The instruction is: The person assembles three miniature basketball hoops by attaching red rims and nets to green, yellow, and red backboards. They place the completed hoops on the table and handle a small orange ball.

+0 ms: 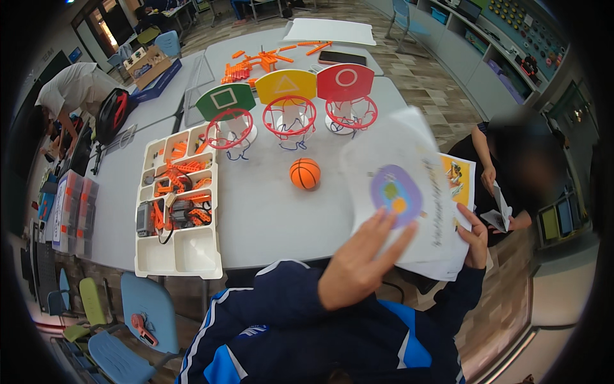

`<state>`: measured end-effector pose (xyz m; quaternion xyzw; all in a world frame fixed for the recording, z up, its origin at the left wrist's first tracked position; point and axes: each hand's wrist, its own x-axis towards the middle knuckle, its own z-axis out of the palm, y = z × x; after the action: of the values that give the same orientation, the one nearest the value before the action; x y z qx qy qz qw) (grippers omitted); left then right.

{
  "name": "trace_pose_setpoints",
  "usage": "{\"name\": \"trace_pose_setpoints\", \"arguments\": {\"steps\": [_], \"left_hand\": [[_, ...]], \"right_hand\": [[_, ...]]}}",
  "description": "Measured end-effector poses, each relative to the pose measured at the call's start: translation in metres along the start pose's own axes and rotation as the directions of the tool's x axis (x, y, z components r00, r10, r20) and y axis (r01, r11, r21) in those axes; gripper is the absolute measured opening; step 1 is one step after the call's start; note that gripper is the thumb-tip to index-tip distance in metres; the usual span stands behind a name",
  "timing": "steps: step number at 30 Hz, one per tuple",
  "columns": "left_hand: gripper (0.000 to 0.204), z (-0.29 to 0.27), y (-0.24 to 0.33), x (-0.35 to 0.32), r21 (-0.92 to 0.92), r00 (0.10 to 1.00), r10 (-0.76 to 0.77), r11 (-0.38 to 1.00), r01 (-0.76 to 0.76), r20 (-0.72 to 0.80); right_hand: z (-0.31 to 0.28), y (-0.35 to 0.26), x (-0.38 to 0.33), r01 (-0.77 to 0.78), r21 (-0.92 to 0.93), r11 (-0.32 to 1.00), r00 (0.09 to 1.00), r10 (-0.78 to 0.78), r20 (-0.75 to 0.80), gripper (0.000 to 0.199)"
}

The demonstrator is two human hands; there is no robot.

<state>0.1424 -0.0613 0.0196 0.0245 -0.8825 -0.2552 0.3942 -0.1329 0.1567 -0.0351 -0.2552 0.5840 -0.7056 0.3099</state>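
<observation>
A stack of loose printed sheets point(430, 253) is tilted up at the right front of the table. My right hand point(473, 238) grips its right edge, fingers wrapped on the paper. My left hand point(361, 265) lies over the front sheet, its fingers stretched out and apart near a purple oval picture point(398, 195). That top sheet is smeared by motion, and its upper part stands up. Left of the papers sits a small orange basketball point(305, 174). Behind it stand three toy hoops with a green backboard point(224, 99), a yellow backboard point(286, 86) and a red backboard point(345, 81).
A white divided tray point(177, 256) of orange building pieces and grey motors lies at the left. Orange pieces point(259, 62), a dark phone point(343, 59) and a white tray point(329, 31) are at the back. Another person point(511, 173) holds paper on the right; chairs point(148, 307) stand lower left.
</observation>
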Motion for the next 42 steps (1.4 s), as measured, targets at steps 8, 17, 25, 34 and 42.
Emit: {"name": "trace_pose_setpoints", "arguments": {"steps": [8,17,25,34,42], "left_hand": [[0.060,0.078,-0.007,-0.014,-0.056,0.918,0.119,0.993,-0.106,0.377],[0.053,-0.024,-0.100,-0.001,0.446,0.918,-0.369,0.803,0.395,-0.147],[0.054,-0.058,-0.099,0.015,0.011,0.854,-0.474,0.873,0.488,-0.214],[0.064,-0.086,-0.142,0.101,0.214,0.806,-0.443,0.809,0.548,-0.392],[0.044,-0.079,-0.139,0.064,0.288,0.835,-0.242,0.860,0.420,-0.494]], "right_hand": [[0.036,0.030,-0.009,-0.076,0.122,0.990,0.992,0.088,-0.089,0.047],[-0.010,0.064,-0.020,0.187,0.199,0.962,0.970,-0.149,-0.190,0.081],[-0.105,0.229,-0.048,0.177,0.427,0.887,0.912,0.016,-0.410,0.070],[-0.132,0.304,-0.058,0.096,0.406,0.909,0.798,0.173,-0.577,0.063],[-0.119,0.307,-0.062,0.042,0.320,0.946,0.773,0.172,-0.610,0.067]]}}
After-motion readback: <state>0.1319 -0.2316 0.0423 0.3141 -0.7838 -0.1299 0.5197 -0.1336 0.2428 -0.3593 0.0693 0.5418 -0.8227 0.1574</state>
